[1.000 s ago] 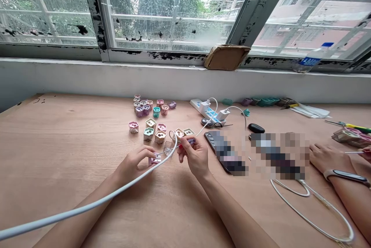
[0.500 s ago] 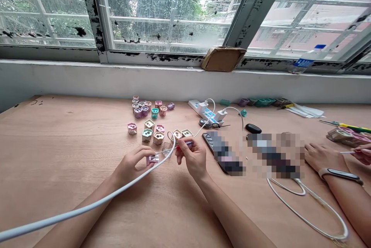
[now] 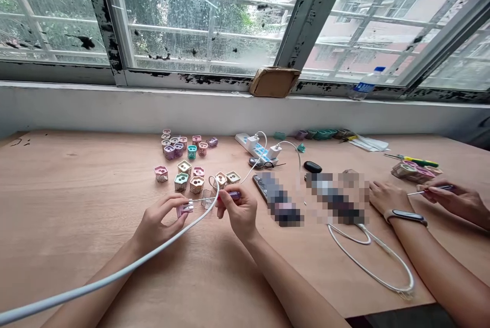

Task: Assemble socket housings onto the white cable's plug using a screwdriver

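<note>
My left hand [image 3: 158,221] pinches a small pink pencil sharpener [image 3: 185,208], its metal blade part facing right. In my right hand [image 3: 240,211] is a screwdriver [image 3: 235,195] with a dark purple and red handle. Its thin shaft points left, and the tip meets the sharpener; whether it sits in a screw is too small to tell. Behind the shaft stands a clear plastic case [image 3: 207,200]. Just beyond my hands are several pentagonal two-hole sharpeners, among them a green one [image 3: 181,182] and a pink one [image 3: 161,173]. A white cable crosses in front of my left forearm.
More sharpeners [image 3: 178,150] cluster farther back. A power strip [image 3: 245,141] with two chargers lies near the wall. Right of my hand are a phone [image 3: 264,187] and a black oval case [image 3: 313,167]. A co-worker's hands [image 3: 390,197] work at the right, one holding a thin tool.
The view has swung to the right, so the table things appear farther left and more of the co-worker shows. My hands keep the same grips, with the screwdriver still at the sharpener.
</note>
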Demonstrator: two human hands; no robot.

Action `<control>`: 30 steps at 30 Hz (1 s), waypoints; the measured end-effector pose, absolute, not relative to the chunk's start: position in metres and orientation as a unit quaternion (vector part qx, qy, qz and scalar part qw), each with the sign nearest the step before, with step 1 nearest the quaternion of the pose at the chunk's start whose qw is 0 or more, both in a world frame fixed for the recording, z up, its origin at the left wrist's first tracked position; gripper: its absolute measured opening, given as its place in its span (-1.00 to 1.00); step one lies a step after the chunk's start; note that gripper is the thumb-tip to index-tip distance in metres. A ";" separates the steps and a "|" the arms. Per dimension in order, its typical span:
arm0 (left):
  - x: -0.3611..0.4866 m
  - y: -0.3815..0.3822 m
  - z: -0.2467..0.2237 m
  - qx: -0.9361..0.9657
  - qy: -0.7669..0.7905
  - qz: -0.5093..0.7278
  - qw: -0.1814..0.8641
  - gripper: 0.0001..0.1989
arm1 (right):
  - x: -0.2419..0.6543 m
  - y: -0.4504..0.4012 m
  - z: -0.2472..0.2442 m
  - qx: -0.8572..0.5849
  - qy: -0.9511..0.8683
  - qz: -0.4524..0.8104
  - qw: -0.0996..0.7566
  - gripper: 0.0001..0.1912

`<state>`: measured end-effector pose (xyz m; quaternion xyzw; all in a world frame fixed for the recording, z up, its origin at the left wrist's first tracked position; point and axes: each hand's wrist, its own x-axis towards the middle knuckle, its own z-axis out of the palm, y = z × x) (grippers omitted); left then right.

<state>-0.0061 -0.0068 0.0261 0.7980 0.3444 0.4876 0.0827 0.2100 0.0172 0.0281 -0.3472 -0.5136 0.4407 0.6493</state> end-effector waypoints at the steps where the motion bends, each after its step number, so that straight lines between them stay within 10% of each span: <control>1: -0.006 -0.007 0.026 0.798 0.344 0.488 0.078 -0.79 | 0.210 0.018 0.028 -0.351 -0.507 0.448 0.647 -0.59; 30: -0.008 -0.007 0.031 0.832 0.314 0.452 0.061 -0.79 | 0.220 0.017 0.037 -0.374 -0.545 0.402 0.633 -0.62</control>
